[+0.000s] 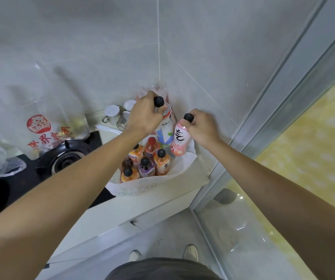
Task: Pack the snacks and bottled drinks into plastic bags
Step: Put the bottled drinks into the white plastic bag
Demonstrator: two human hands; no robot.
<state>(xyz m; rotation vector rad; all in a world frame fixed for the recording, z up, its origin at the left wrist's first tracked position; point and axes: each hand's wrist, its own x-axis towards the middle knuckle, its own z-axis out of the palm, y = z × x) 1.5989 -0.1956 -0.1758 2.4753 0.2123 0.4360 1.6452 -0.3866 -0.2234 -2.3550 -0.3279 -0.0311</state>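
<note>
Both bottles were held by the neck just under their black caps, probably because that left the bodies free to hang upright and slide down among the others. The left hand [145, 115] had its grip closed around the neck of a tall white plastic bottle with a blue-and-green label [165, 130], fingers curled round it and the cap showing above the knuckles. The right hand [202, 128] pinched the neck of a pink-and-white plastic bottle with a black cap [179, 141], its fingers curled tight there. Both forearms reached forward and slightly inward, so the two bottles hung close together, over the far end of a white bag [162, 183] standing open on the pale bench [110, 215] in the tiled corner. Inside the bag stood a cluster of smaller orange, red and purple drink bottles [146, 160], upright and packed side by side. A clear plastic bag with red printing [47, 132] stood well apart over the black gas hob [65, 160].
</note>
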